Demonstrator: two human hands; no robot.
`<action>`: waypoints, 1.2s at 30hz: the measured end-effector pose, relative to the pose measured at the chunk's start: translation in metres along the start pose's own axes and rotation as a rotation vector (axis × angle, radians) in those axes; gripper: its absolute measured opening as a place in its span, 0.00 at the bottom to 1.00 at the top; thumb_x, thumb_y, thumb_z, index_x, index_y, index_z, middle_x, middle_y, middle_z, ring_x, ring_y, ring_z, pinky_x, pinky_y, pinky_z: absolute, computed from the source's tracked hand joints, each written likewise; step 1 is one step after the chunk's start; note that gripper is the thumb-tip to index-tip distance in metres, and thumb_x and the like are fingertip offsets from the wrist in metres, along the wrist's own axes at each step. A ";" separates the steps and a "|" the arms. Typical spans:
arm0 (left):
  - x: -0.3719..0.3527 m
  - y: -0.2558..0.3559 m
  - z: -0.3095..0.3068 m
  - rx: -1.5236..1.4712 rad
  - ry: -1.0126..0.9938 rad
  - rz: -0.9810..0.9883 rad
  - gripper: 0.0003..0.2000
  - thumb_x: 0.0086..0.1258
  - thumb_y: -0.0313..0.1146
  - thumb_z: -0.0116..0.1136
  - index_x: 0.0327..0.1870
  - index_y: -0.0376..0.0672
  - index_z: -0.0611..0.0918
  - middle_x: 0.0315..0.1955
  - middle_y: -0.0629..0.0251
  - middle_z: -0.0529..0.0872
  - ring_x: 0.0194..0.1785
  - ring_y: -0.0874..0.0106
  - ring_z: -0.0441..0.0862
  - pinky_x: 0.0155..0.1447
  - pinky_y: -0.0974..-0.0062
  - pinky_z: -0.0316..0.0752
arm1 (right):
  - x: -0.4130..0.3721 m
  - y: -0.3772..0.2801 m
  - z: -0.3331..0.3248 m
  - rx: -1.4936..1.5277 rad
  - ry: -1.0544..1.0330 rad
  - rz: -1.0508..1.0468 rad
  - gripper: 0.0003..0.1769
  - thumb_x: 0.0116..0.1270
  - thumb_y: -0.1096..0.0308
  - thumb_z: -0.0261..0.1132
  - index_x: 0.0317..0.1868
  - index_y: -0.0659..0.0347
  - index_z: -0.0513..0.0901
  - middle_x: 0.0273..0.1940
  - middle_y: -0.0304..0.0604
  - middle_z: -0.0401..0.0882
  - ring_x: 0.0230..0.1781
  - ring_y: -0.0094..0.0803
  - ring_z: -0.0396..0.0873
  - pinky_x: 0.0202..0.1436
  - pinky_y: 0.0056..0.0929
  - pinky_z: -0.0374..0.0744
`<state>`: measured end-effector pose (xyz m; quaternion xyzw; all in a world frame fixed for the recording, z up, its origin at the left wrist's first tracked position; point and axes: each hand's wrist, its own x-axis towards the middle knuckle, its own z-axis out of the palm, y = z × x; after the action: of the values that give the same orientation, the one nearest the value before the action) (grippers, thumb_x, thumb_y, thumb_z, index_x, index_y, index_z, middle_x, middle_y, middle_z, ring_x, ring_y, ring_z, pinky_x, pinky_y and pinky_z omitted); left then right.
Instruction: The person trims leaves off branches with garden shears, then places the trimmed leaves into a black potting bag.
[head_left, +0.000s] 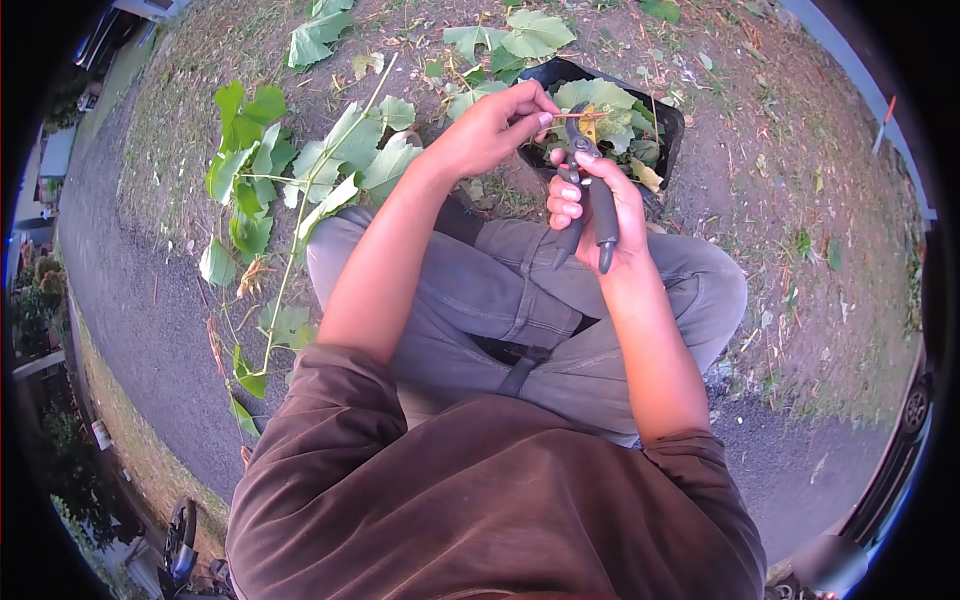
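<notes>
Ground: I am sitting on a patch of dry grass and dirt point(780, 150), with scraps of leaf lying about and a paved strip running along my left side.

Legs: I am keeping my knees point(480, 290) folded in grey trousers, and both hands are working above them.

Vine: a long vine point(320, 170) is lying on the ground to my left, just beside my knee, and it is carrying many green leaves along its length.

Tub: a black tub point(672, 118) is standing on the ground just beyond my hands, and cut leaves point(600, 100) are filling most of it.

Right hand: my right hand point(625, 200) is wrapping closed around the handles of the pruning shears point(604, 225), holding them upright with the blades pointing up toward the tub.

Left hand: my left hand point(490, 125) is pinching shut on a short thin stem point(575, 116), thumb and fingertips closing on one end.

Stem: it is lying roughly level across the blades, right in front of the tub; whether the blades are biting it I cannot tell.

Progress: judging by the filling tub, a fair share of cutting looks done; judging by the leafy vine beside me, plenty is remaining.
</notes>
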<state>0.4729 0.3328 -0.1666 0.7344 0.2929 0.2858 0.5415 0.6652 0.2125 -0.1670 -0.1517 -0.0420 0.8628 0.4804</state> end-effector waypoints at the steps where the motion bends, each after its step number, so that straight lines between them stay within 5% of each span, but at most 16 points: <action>1: 0.000 0.001 0.000 0.001 0.001 0.001 0.06 0.86 0.28 0.56 0.55 0.36 0.80 0.35 0.72 0.83 0.42 0.82 0.77 0.49 0.77 0.73 | -0.001 0.000 0.003 -0.001 -0.001 0.001 0.20 0.81 0.56 0.60 0.61 0.64 0.78 0.33 0.39 0.77 0.31 0.30 0.78 0.43 0.38 0.82; 7: -0.001 0.005 -0.007 -0.006 -0.016 0.012 0.06 0.87 0.29 0.56 0.54 0.36 0.80 0.36 0.73 0.83 0.43 0.82 0.77 0.50 0.77 0.74 | -0.007 -0.004 0.013 0.166 -0.089 -0.038 0.32 0.77 0.56 0.56 0.69 0.76 0.73 0.41 0.50 0.79 0.43 0.40 0.81 0.57 0.44 0.82; 23: -0.010 -0.002 -0.032 -0.087 0.001 -0.018 0.06 0.85 0.30 0.60 0.52 0.36 0.81 0.38 0.72 0.84 0.44 0.82 0.80 0.51 0.77 0.76 | -0.015 -0.011 0.023 0.072 -0.196 0.126 0.37 0.76 0.54 0.53 0.73 0.78 0.69 0.48 0.63 0.82 0.49 0.53 0.85 0.67 0.59 0.82; 29: -0.006 -0.005 -0.035 -0.093 -0.013 -0.019 0.06 0.85 0.30 0.60 0.51 0.37 0.81 0.38 0.72 0.85 0.43 0.82 0.80 0.50 0.78 0.76 | -0.020 -0.014 0.025 -0.072 -0.083 0.135 0.35 0.76 0.54 0.52 0.72 0.73 0.72 0.41 0.55 0.82 0.42 0.47 0.85 0.58 0.52 0.84; 33: -0.006 -0.006 -0.031 -0.106 0.013 -0.023 0.06 0.85 0.30 0.61 0.51 0.37 0.81 0.38 0.73 0.85 0.43 0.83 0.80 0.50 0.77 0.76 | -0.018 -0.002 0.034 -0.208 0.145 0.081 0.25 0.84 0.50 0.61 0.63 0.65 0.78 0.29 0.38 0.77 0.25 0.27 0.78 0.31 0.31 0.80; 36: -0.004 -0.006 -0.028 -0.171 0.012 0.007 0.06 0.85 0.31 0.61 0.52 0.37 0.82 0.39 0.73 0.85 0.44 0.82 0.81 0.51 0.78 0.76 | -0.016 0.004 0.030 -0.258 0.135 0.058 0.23 0.84 0.52 0.61 0.63 0.64 0.78 0.29 0.37 0.76 0.25 0.27 0.77 0.31 0.30 0.79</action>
<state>0.4486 0.3486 -0.1660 0.6847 0.2679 0.3160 0.5997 0.6612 0.1991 -0.1359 -0.2711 -0.1156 0.8515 0.4337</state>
